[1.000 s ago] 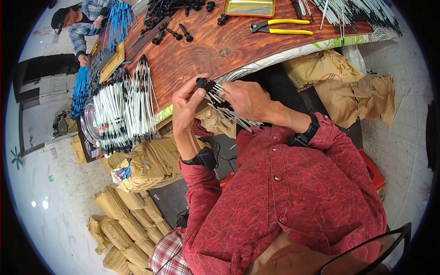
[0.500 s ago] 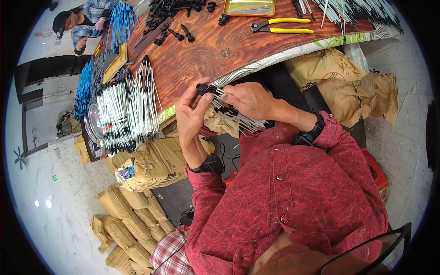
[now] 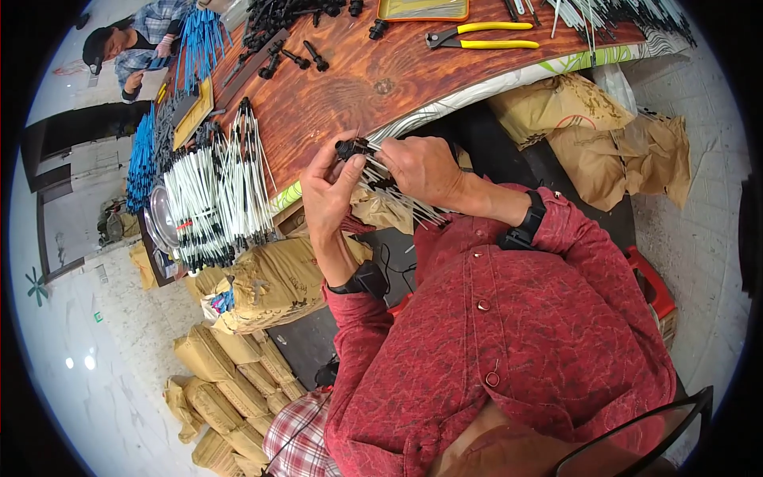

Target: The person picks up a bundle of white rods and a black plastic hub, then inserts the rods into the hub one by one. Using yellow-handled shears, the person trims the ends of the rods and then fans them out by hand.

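Left hand: the left hand (image 3: 327, 195) has thumb and fingers pinched on a black part (image 3: 347, 149) above the near edge of the table.
Right hand: the right hand (image 3: 425, 168) has fingers curled in on white rods (image 3: 407, 205) just right of that part; can't tell how many it grips.
Work position: black part and rods are up between the hands, in front of the red shirt (image 3: 493, 318); rods slant down toward the near right, ends dark.
Wrists: black band on each.
Table left: white sticks with black ends (image 3: 195, 191) in bundles, near the edge; blue strips (image 3: 141, 163) farther left.
Table middle: wood-grain table (image 3: 326, 95), loose black fittings (image 3: 316, 57) lying toward the far side, dark pile (image 3: 278, 20) beyond them.
Table right: yellow-handled cutters (image 3: 497, 36), handles pointing right; yellow tray (image 3: 421, 19) with thin pins just beyond; more white sticks (image 3: 636, 20) at the far right.
Co-worker: person in plaid (image 3: 143, 60) at the far left, by another blue bunch (image 3: 199, 48).
Below table: brown paper sacks (image 3: 624, 159) on the right, wrapped brown packs (image 3: 230, 385) stacked at near left.
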Demonstrator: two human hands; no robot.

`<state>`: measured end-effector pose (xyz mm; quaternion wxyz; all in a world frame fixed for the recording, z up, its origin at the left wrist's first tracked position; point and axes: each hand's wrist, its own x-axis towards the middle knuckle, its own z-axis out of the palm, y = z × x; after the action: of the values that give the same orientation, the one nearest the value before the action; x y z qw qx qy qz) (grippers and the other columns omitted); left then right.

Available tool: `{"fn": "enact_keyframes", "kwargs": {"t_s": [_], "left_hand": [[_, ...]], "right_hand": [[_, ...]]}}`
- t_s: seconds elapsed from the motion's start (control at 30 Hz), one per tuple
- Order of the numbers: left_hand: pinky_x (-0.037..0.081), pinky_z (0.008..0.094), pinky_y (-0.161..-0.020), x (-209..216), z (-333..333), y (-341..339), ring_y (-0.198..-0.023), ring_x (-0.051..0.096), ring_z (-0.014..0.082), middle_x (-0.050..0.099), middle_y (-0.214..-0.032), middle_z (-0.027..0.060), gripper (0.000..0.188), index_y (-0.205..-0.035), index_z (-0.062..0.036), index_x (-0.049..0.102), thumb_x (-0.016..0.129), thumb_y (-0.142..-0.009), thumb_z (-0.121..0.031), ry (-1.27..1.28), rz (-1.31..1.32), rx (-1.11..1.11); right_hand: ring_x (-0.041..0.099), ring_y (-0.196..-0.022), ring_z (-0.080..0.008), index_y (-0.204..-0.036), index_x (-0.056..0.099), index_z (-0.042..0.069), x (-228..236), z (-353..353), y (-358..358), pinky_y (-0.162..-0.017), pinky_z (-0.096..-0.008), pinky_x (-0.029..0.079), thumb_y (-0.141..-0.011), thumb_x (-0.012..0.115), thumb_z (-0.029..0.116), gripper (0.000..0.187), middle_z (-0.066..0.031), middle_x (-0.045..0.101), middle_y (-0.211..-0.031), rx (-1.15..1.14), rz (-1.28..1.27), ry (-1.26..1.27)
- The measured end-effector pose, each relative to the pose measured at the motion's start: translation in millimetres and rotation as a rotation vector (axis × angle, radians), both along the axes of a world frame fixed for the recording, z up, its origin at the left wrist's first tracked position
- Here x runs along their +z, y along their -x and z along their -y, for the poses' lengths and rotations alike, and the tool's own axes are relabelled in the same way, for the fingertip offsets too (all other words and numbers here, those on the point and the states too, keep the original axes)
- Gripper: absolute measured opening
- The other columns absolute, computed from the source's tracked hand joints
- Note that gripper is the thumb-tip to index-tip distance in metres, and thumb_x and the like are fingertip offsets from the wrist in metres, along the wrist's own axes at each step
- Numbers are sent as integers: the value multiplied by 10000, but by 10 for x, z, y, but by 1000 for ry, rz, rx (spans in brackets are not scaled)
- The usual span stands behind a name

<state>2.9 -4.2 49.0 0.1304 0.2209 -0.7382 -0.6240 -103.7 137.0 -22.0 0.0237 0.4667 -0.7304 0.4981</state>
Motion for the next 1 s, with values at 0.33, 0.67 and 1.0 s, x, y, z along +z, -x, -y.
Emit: {"fn": "enact_keyframes", "kwargs": {"t_s": [0.33, 0.67, 1.0], "left_hand": [[471, 218, -800, -22, 131, 76, -925, 587, 72, 667, -1071, 25, 419, -1303, 9, 612, 730, -919, -108, -65, -79, -152], [409, 228, -860, -115, -121, 158, -949, 525, 101, 624, -1122, 36, 440, -1376, -22, 522, 612, -1007, -246, -161, -236, -75], [429, 287, -926, -194, -234, 76, -1033, 529, 156, 575, -1144, 73, 371, -1367, -22, 434, 547, -1041, -159, 33, -259, -65]], "right_hand": [[638, -537, -367, -814, 534, 36, 54, -38, 52, -465, -462, 480, -951, 605, 206, 229, -168, 578, -550, 59, -60, 13], [642, -540, -321, -855, 525, 40, 183, -84, 18, -461, -423, 474, -953, 611, 191, 200, -140, 592, -583, 38, -93, -50], [647, -556, -342, -836, 520, 36, 154, -12, -50, -479, -445, 481, -939, 603, 179, 195, -157, 601, -588, 70, -69, -74]]}}
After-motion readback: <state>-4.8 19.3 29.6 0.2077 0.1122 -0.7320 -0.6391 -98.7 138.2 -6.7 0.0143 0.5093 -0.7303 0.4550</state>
